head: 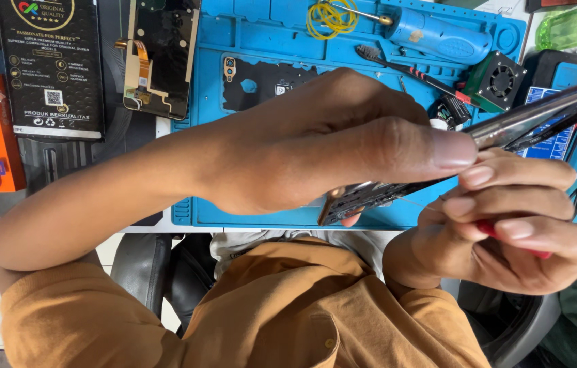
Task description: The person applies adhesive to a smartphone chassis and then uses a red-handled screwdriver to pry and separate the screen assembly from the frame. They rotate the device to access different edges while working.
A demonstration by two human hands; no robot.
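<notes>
Your left hand (343,146) is closed around an opened phone (397,184), with the thumb stretched flat along its upper edge and the other fingers under it. You hold the phone edge-on above the near rim of the blue work mat (261,41), in front of your chest, so that only its thin side and some dark inner parts show.

Your right hand (513,218) is just beside it, at the phone's right end. Its fingers are curled shut around a small red-handled tool (506,235), and the fingertips touch the underside of the phone. The tip of the tool is hidden, so I cannot tell where it meets the phone.

On the mat behind your hands lie a dark phone back cover (268,85), a coil of yellow wire (329,17), a blue screwdriver (431,34), a thin black brush (404,68) and a small green fan (496,80). To the left of the mat rest a phone screen with an orange flex cable (162,58) and a black box (50,68). A green bottle (574,24) lies at the top right corner.
</notes>
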